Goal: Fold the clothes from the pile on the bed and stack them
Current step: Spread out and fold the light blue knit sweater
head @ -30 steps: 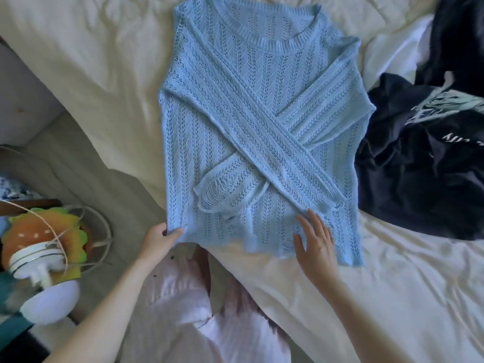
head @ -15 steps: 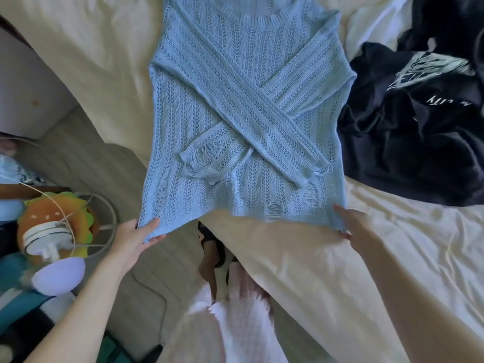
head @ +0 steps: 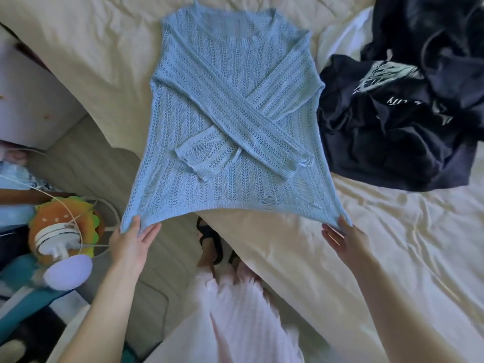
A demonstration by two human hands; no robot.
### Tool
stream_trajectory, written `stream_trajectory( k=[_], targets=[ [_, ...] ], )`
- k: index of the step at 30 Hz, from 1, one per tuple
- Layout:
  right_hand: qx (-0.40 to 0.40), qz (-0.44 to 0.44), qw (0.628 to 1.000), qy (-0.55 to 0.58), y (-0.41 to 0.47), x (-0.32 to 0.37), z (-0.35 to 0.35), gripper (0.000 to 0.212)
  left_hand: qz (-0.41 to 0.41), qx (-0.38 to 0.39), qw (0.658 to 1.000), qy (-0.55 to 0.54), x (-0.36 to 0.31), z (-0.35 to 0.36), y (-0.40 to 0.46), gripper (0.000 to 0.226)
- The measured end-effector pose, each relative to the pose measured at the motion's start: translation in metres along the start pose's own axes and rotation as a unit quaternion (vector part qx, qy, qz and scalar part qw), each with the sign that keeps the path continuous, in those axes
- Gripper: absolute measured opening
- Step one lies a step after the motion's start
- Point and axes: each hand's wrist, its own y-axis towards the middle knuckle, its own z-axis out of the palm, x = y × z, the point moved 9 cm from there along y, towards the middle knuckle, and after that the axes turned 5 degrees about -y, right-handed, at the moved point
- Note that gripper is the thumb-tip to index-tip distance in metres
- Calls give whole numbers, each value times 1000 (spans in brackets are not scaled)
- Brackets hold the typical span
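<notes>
The light blue open-knit sweater (head: 233,121) is being held flat on the cream bed sheet (head: 86,61), with its neck pointing away from the person and its hem lying nearest. Its long side is running straight up the bed. Both sleeves are being kept crossed over the front. The bottom left corner is being pinched by the left hand (head: 132,241), out past the bed's edge and over the grey floor (head: 86,163). The bottom right corner is being pinched by the right hand (head: 345,238), over the sheet. The hem is being pulled wide between the two hands. Bare sheet is lying near the right hand and beyond the neck. The pile of dark navy clothes (head: 408,121) is being left just beside the sweater's right edge. A small white fan with a burger-shaped cover (head: 61,226) is sitting on the floor, near the left hand.
</notes>
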Motion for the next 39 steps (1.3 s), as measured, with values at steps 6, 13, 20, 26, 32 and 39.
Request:
stream_trajectory(
  k=[6,13,20,26,32,39],
  targets=[
    [-39,19,999,7,-17,-1,-39,19,-84,-35,996,-26,14,-19,-30,28],
    [-9,-42,997,66,-21,51,-15,14,-24,-32,998,-50,-39,19,-35,13],
    [-4,-109,988,105,-11,123,21,9,63,-43,993,-92,-112,86,-18,12],
    [-10,-150,978,145,4,196,70,15,79,-27,990,-116,-161,151,24,14],
    [-31,-159,970,180,24,267,132,3,88,-13,988,-126,-208,216,79,8],
    [-25,-141,970,195,64,331,214,8,66,11,989,-132,-249,296,149,13]
  ],
)
